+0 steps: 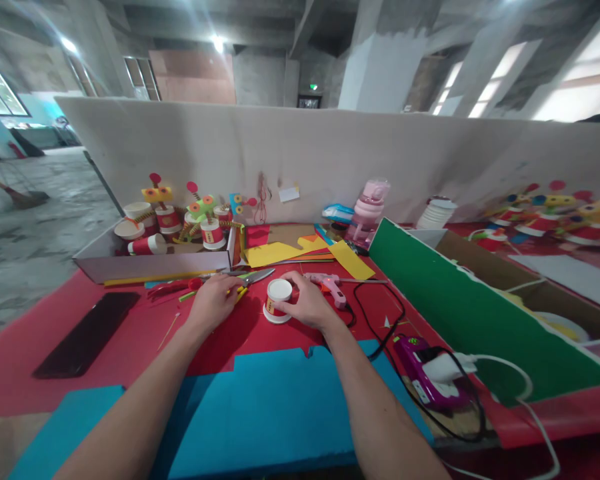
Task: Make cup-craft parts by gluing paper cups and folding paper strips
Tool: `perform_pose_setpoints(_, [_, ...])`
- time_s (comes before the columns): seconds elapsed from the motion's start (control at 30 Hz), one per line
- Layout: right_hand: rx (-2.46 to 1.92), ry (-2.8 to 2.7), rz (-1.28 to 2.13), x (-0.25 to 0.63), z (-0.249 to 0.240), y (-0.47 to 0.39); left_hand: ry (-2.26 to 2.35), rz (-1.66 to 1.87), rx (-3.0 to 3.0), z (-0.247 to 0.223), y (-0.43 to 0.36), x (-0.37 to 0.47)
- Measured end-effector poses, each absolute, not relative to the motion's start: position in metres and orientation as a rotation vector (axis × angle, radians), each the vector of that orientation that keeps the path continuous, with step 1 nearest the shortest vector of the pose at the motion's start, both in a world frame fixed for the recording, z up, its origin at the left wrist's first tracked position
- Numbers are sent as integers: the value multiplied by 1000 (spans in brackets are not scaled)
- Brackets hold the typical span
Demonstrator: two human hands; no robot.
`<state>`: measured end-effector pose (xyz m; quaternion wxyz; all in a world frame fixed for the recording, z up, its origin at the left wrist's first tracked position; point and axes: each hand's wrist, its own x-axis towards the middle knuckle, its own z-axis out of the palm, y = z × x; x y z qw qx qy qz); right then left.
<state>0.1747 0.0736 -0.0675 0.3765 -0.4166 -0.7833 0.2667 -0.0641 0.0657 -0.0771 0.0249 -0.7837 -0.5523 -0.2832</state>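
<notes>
A small white-and-red paper cup (277,312) stands upside down on the red table cover. My right hand (305,302) is wrapped round its right side, with the thumb in front. To the left, my left hand (217,300) has its fingers bent together over some thin yellow and green pieces (241,292); whether it holds one of them I cannot make out. Scissors (259,275) lie just beyond the left fingers. A pink glue gun (334,288) rests to the right of the right hand.
Decorated cups (213,235) stand in a white box (150,267) at the back left. A black phone (87,333) lies left. Blue sheets (260,407) cover the near edge. At right are a purple power strip (423,373), cables and a green-sided box (445,307).
</notes>
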Motion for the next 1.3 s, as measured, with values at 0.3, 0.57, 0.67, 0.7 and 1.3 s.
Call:
perform_pose_setpoints(0.3, [-1042,-2004,846,175,-66,71,-1441,-1200,-2544,-80,57,-52])
perform_pose_setpoints(0.57, [-962,-2033,800,176,-67,71,-1398,-1470,-2511,-64,47,-39])
perform_pose_setpoints(0.67, [-927,-1950,813,181,-59,71,-1573,-1497,-2494,-63,51,-46])
perform_pose_setpoints(0.7, [-918,-1906,828,183,-56,71,-1652,-1459,-2536,-63,52,-48])
perform_pose_setpoints(1.3, [-966,-1908,707,186,-54,73,-1895,-820,-2813,-58,53,-64])
